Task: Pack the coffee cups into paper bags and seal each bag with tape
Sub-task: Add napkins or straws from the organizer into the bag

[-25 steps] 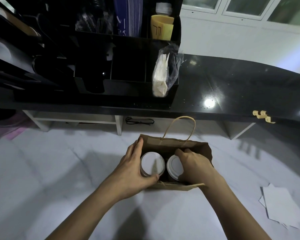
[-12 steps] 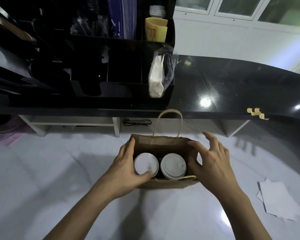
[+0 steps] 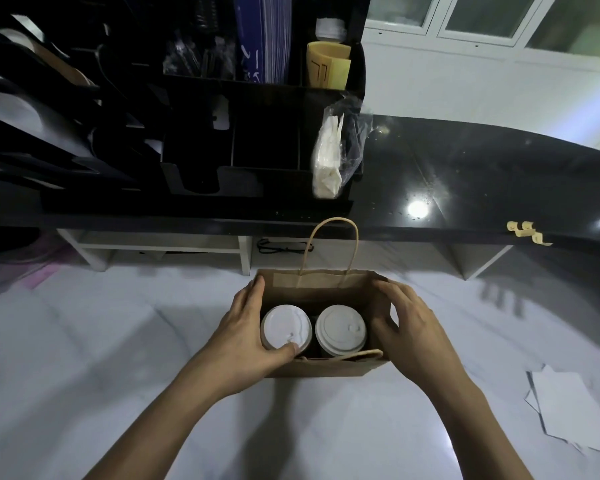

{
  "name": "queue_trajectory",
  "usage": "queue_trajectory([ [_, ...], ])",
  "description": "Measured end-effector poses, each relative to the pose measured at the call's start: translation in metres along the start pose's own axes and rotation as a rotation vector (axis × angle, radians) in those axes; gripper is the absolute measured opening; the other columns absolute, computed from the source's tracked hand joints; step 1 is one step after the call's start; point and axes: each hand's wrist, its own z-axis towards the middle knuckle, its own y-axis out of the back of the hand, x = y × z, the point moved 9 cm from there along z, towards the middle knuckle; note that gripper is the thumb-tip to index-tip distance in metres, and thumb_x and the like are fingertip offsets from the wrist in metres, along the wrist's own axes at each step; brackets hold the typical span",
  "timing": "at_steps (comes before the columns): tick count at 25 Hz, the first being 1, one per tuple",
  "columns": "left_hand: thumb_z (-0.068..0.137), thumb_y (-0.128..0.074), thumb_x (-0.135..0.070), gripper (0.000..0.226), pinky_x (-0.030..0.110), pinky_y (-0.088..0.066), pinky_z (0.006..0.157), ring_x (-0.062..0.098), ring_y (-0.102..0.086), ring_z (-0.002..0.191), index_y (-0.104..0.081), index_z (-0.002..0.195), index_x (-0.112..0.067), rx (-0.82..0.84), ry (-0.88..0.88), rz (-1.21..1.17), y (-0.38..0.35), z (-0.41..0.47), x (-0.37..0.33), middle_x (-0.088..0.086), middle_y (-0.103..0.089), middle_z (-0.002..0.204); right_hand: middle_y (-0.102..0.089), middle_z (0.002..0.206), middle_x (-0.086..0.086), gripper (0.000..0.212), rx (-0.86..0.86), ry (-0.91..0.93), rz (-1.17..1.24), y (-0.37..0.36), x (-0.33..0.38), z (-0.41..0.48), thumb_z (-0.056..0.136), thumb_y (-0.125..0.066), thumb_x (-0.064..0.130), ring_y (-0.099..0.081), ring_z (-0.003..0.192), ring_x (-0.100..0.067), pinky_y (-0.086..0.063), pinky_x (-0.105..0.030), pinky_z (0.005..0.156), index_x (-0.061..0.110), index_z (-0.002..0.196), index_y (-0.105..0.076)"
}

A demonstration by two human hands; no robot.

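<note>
A brown paper bag (image 3: 321, 285) stands open on the white table, one twine handle upright at the back. Inside it, side by side, are two coffee cups with white lids, the left cup (image 3: 282, 326) and the right cup (image 3: 340, 330). My left hand (image 3: 245, 332) clasps the bag's left end, its thumb hooked over the front rim against the left cup's lid. My right hand (image 3: 411, 325) clasps the bag's right end, with fingers at the back corner and the thumb on the side wall.
Short tape strips (image 3: 524, 232) hang on the edge of the black counter (image 3: 465, 174) at the right. White paper sheets (image 3: 568, 414) lie on the table (image 3: 84, 358) at the far right. A black organiser (image 3: 257, 150) with a plastic bag (image 3: 331, 161) stands behind.
My right hand has come off the right cup's lid, moved out of the bag and taken hold of its right end. The left hand has stayed on the left end.
</note>
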Motion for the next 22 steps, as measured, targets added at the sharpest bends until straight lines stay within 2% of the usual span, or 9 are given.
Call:
queue_trajectory([
  [10, 0.082, -0.073, -0.051, 0.116, 0.032, -0.028, 0.118, 0.014, -0.014, 0.152, 0.013, 0.158, -0.033, -0.008, 0.052, 0.018, 0.016, 0.0, 0.015, -0.016, 0.005, 0.165, -0.054, 0.144, 0.01, 0.046, 0.031, 0.022, 0.046, -0.008, 0.021, 0.0, 0.097, -0.058, 0.024, -0.055, 0.126, -0.017, -0.048, -0.039, 0.105, 0.027, 0.143, -0.052],
  [15, 0.081, -0.074, -0.052, 0.118, 0.034, -0.03, 0.119, 0.015, -0.018, 0.152, 0.011, 0.159, -0.03, -0.005, 0.11, 0.019, 0.037, -0.008, 0.033, -0.014, 0.002, 0.166, -0.054, 0.144, 0.01, 0.046, 0.045, 0.072, 0.04, -0.02, 0.047, 0.003, 0.098, -0.059, 0.024, -0.054, 0.127, -0.015, -0.046, -0.032, 0.105, 0.027, 0.143, -0.053],
  [19, 0.09, -0.066, -0.051, 0.103, 0.031, -0.028, 0.117, 0.014, -0.02, 0.151, 0.005, 0.16, -0.026, -0.037, 0.156, 0.034, 0.058, -0.018, 0.041, -0.012, -0.002, 0.166, -0.054, 0.142, 0.013, 0.043, 0.064, 0.127, 0.017, -0.025, 0.069, 0.005, 0.099, -0.058, 0.028, -0.053, 0.127, -0.011, -0.045, -0.026, 0.102, 0.029, 0.142, -0.054],
  [22, 0.096, -0.058, -0.049, 0.091, 0.034, -0.031, 0.116, 0.015, -0.022, 0.15, 0.003, 0.16, -0.029, -0.011, 0.156, 0.033, 0.064, -0.023, 0.039, -0.012, -0.006, 0.166, -0.055, 0.137, 0.014, 0.039, 0.083, 0.143, -0.003, -0.023, 0.078, 0.008, 0.099, -0.058, 0.033, -0.053, 0.123, -0.01, -0.046, -0.022, 0.095, 0.031, 0.138, -0.056],
])
